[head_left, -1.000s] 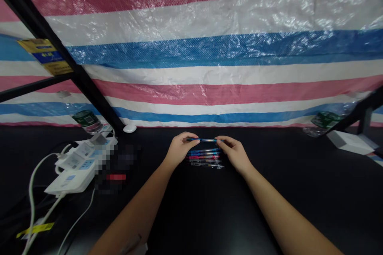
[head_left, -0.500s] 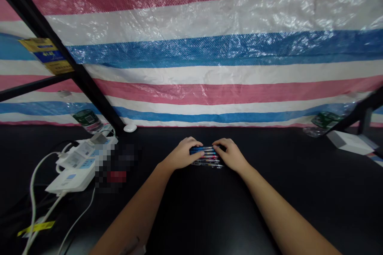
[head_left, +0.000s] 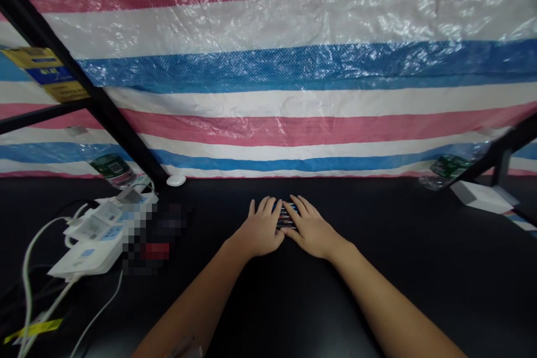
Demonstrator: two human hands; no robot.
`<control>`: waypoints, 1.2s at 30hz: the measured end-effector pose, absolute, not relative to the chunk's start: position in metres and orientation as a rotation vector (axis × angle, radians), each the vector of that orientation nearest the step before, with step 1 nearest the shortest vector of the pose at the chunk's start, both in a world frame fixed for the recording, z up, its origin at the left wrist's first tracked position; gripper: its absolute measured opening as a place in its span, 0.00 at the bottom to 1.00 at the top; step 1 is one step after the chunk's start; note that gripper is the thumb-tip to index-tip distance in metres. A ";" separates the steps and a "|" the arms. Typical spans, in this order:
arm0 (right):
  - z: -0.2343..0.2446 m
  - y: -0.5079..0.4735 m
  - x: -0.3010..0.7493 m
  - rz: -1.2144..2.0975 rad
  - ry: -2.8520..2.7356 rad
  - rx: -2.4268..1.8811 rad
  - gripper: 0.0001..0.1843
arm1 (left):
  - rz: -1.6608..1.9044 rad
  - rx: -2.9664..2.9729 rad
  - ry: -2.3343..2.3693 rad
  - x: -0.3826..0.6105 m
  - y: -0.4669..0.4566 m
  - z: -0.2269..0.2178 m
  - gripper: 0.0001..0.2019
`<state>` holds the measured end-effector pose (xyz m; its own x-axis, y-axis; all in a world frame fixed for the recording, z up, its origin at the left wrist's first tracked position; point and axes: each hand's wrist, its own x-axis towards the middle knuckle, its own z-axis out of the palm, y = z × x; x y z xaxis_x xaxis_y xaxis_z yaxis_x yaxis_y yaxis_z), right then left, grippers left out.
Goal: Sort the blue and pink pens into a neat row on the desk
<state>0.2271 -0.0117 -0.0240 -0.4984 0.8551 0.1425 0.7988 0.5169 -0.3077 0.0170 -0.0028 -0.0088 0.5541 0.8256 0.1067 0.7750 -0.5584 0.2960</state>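
Head view: pens (head_left: 286, 216) lie in a tight row on the black table (head_left: 293, 307), centre, toward the far edge near the striped tarp (head_left: 293, 67). Left hand (head_left: 260, 230) and right hand (head_left: 311, 230) rest flat on them, side by side, thumbs almost touching; this probably keeps the row from rolling apart. Fingers are spread straight, gripping nothing, only pressing down. Forearms run in from the near edge and converge, wrists low. Power strips (head_left: 90, 235) sit far left, a white box (head_left: 480, 198) far right.
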 end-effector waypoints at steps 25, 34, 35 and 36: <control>-0.037 0.028 0.254 0.287 -2.282 -1.386 0.40 | 0.603 2.634 1.296 0.005 0.025 -0.030 0.29; -0.017 0.017 0.252 0.115 -2.054 -1.372 0.28 | 0.909 2.637 1.272 0.008 0.024 -0.012 0.20; -0.012 0.015 0.254 0.099 -2.062 -1.355 0.24 | 0.911 2.648 1.249 0.009 0.023 -0.009 0.16; -0.008 0.013 0.256 0.092 -2.105 -1.331 0.20 | 0.909 2.665 1.222 0.010 0.023 -0.007 0.13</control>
<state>0.2558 0.0128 -0.0082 -0.2839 0.8324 0.4759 0.7879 0.4854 -0.3789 0.0097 0.0225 -0.0066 0.5082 0.7116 0.4851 0.6693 -0.6808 0.2975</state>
